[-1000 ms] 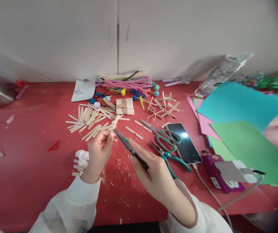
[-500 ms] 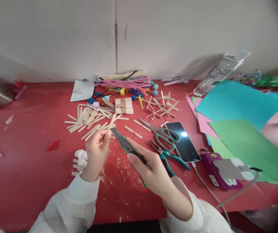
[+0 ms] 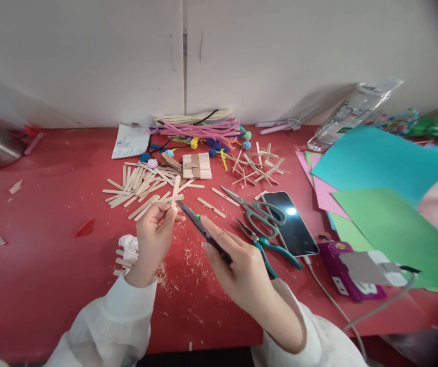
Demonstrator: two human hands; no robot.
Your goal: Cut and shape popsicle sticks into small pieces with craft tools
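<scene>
Between the thumb and fingers of my left hand (image 3: 155, 232) a wooden craft stick (image 3: 176, 188) is pinched, pointing up. My right hand (image 3: 237, 260) is wrapped round a utility knife (image 3: 205, 230), its blade slanting up to the left with the tip close beside the stick. Whether blade and wood touch, I cannot tell. Below the hands, thin wood shavings (image 3: 194, 257) are scattered over the red table (image 3: 43, 285). Beyond my left hand lies a loose heap of craft sticks (image 3: 138, 183), and two notched sticks (image 3: 211, 207) lie past the knife.
Scissors (image 3: 259, 214) and pliers (image 3: 260, 242) lie right of my right hand, beside a phone (image 3: 295, 224) on a cable. Coloured paper (image 3: 387, 163), a purple power bank (image 3: 343, 270) and a plastic bottle (image 3: 346, 114) are farther right. Pipe cleaners (image 3: 198, 128) lie at the back.
The knife has turned so its blade shows more edge-on. The stick stands slightly more upright in my left hand. The whole view has shifted a little.
</scene>
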